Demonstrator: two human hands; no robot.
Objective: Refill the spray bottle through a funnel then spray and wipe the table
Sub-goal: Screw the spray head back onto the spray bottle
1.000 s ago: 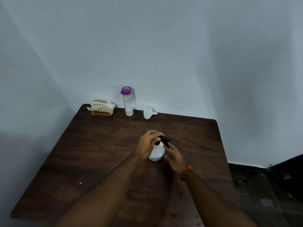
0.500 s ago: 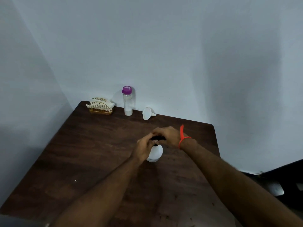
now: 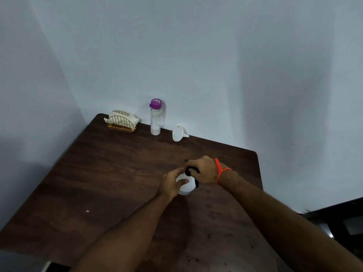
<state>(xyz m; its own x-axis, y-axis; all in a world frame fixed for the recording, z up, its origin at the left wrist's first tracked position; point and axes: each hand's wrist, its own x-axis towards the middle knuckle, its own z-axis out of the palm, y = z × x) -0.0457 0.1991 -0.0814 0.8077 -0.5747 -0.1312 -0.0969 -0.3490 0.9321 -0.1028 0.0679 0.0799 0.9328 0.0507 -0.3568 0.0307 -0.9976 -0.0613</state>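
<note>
A small white spray bottle (image 3: 186, 187) stands upright near the middle of the dark wooden table (image 3: 110, 173). My left hand (image 3: 172, 183) grips its body from the left. My right hand (image 3: 204, 171), with an orange band at the wrist, grips the black spray head (image 3: 189, 170) from above. A white funnel (image 3: 179, 133) lies on its side at the table's far edge. To the left of the funnel stands a clear bottle with a purple cap (image 3: 155, 116), holding a little white liquid.
A gold wire holder with white napkins (image 3: 121, 122) sits at the far left corner of the table. Pale walls close in behind and on the left. A dark object (image 3: 341, 218) is low at the right, beyond the table's edge.
My right hand has come from the bottle's near side over its top and now grips the black spray head. My left hand has slid down from the head onto the bottle's body.
</note>
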